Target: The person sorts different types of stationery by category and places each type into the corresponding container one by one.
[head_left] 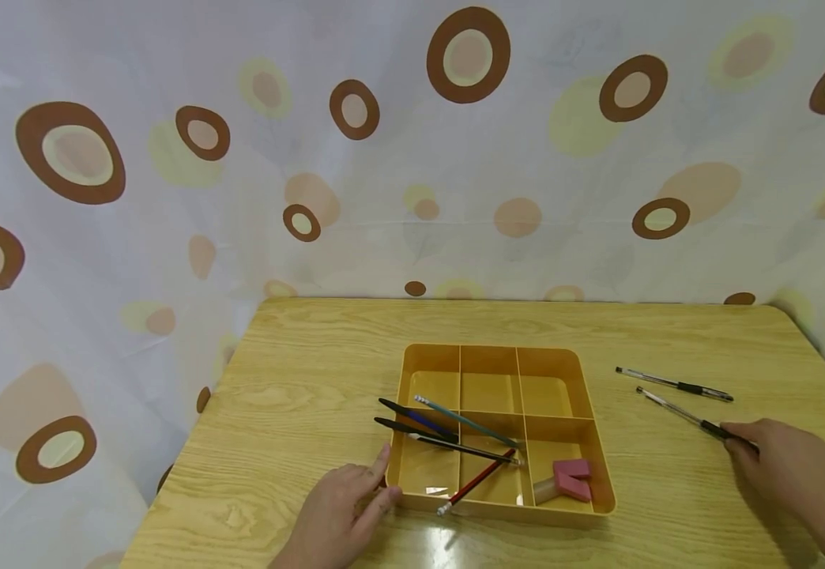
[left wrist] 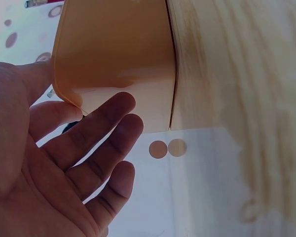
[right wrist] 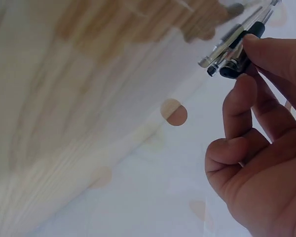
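Observation:
My right hand [head_left: 789, 466] pinches a clear gel pen [head_left: 683, 412] by its dark end between thumb and fingertips, low over the table's right side. In the right wrist view the pen [right wrist: 240, 52] sits between thumb and index finger, the other fingers loosely bent. A second clear pen [head_left: 676, 381] with a black grip lies just beyond it. At the front left corner of a yellow divided tray [head_left: 498, 512], my left hand [head_left: 344, 510] touches the side with fairly straight index finger and thumb; its other fingers hang relaxed in the left wrist view.
Across the tray's left compartments lie a blue pen [head_left: 423, 421], a black pen [head_left: 397, 427], a teal pencil [head_left: 465, 419], a black pencil [head_left: 469, 450] and a red-black pencil [head_left: 480, 480]. Pink erasers [head_left: 572, 478] occupy its front right compartment. A patterned curtain [head_left: 384, 174] hangs behind the table.

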`<state>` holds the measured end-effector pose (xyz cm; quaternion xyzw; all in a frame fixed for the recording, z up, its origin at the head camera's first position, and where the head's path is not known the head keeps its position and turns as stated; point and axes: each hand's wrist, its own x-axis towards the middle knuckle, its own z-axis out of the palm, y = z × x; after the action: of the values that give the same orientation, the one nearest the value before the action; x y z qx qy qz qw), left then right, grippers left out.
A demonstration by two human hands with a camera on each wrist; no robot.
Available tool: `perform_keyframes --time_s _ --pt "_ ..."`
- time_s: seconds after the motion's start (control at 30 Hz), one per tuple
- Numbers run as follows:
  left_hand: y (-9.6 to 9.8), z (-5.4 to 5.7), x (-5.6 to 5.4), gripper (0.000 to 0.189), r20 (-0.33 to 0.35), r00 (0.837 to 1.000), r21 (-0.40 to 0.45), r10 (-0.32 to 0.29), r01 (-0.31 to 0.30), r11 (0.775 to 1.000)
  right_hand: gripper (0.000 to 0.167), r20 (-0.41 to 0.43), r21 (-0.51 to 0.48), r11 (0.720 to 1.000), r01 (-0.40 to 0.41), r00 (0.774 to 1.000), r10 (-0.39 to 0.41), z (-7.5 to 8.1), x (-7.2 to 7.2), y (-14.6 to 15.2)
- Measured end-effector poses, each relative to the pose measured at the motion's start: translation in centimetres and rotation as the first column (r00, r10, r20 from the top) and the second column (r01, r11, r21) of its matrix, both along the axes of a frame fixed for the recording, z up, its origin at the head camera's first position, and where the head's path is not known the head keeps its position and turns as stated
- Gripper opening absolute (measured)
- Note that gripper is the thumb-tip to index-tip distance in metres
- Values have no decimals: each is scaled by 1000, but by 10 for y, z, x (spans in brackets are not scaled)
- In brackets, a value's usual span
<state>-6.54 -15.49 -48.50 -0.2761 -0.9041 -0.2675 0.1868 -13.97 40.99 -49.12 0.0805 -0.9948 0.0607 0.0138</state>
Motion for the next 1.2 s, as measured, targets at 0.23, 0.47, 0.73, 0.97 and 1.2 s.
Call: perform_keyframes --time_s 0.23,0.47,0.73,0.97,1.2 --pt "0 -1 -1 46 -8 1000 10 -12 13 1000 21 -151 39 997 60 987 -54 4 7 -8" --pt "-1 0 -1 45 24 1000 0 -9 9 1000 20 -321 -8 997 79 944 -77 12 15 -29" --pt "0 0 -1 45 18 1000 -1 -1 1 1000 57 -571 -36 993 -116 817 75 36 15 -59" --pt "-1 -1 2 46 32 999 -12 27 -26 1000 77 -666 -2 964 -266 720 197 51 11 -92" --pt "-1 0 1 46 15 999 -18 30 -30 999 74 -674 -19 937 -348 697 245 48 7 -110"
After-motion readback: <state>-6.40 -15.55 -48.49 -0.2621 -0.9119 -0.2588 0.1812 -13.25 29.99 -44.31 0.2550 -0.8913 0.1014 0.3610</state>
